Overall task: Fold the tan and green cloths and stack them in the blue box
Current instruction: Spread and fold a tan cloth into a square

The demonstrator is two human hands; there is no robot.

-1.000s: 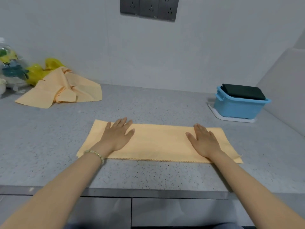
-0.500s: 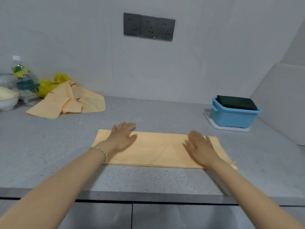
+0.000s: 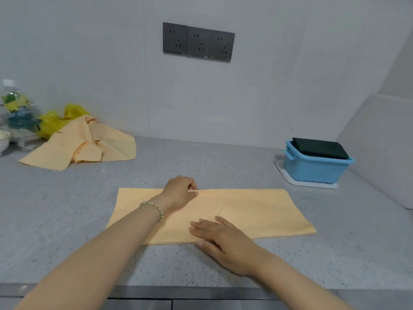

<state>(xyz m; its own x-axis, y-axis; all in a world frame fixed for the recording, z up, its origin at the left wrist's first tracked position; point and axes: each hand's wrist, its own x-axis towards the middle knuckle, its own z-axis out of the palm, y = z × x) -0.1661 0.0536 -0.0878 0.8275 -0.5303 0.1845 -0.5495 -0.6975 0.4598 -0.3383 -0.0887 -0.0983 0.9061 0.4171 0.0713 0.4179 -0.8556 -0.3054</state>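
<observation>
In the head view, a folded tan cloth point(image 3: 257, 211) lay as a long strip across the middle of the grey worktop point(image 3: 67, 220), close to its front edge. The left hand point(image 3: 181, 193), with a bead bracelet point(image 3: 154, 206) on the wrist, sat at the strip's far edge, its fingers curled and thumb on top, pinching the fabric there. The right hand point(image 3: 223, 240) rested flat on the near edge, fingers straight and spread. Toward the worktop's back right corner stood the blue box point(image 3: 312, 168) on a white tray point(image 3: 308, 184), with a folded green cloth point(image 3: 319, 148) showing above its rim. A crumpled tan cloth point(image 3: 89, 144) lay near the back left, beside a yellow bag point(image 3: 51, 121) and a bottle point(image 3: 15, 108).
</observation>
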